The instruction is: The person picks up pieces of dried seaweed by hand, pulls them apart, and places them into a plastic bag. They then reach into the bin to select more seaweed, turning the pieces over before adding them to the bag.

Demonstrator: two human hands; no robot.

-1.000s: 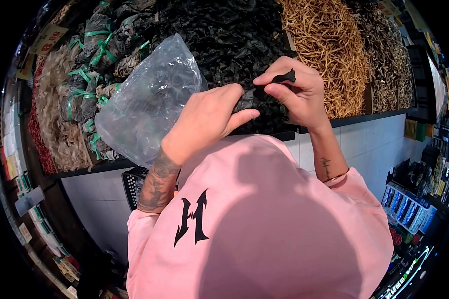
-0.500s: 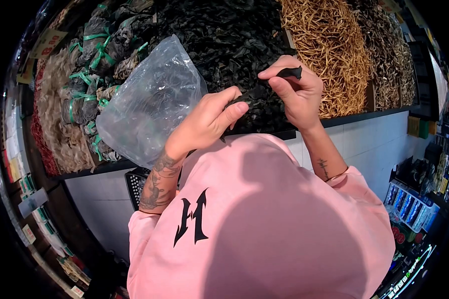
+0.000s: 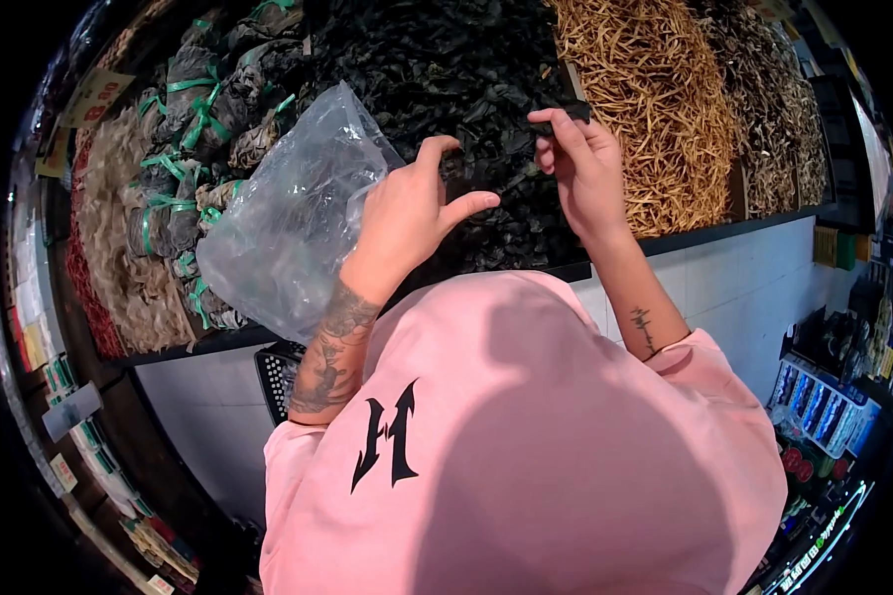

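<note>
Black, curled dried pieces (image 3: 417, 74), looking like wood ear fungus or seaweed, fill the bin in front of me. Between the thumb and fingers of my right hand (image 3: 587, 169) is a dark dried piece (image 3: 558, 111), pinched above the bin's right side. My left hand (image 3: 407, 213) hovers over the near part of the pile, thumb and forefinger spread apart with nothing between them. A clear plastic bag (image 3: 283, 223) lies beside my left wrist, partly over the black pieces and the tied bundles.
Golden dried strips (image 3: 655, 109) fill the bin to the right, and darker thin strips (image 3: 764, 109) the one beyond. Grey bundles tied with green ribbon (image 3: 184, 109) lie to the left. A price card (image 3: 99, 96) stands at the far left. White tiles (image 3: 734, 278) face the counter below its dark edge.
My left hand has opened and moved slightly up, its thumb and forefinger now wider apart. My right hand has shifted up and turned, with the dark piece now out at its fingertips.
</note>
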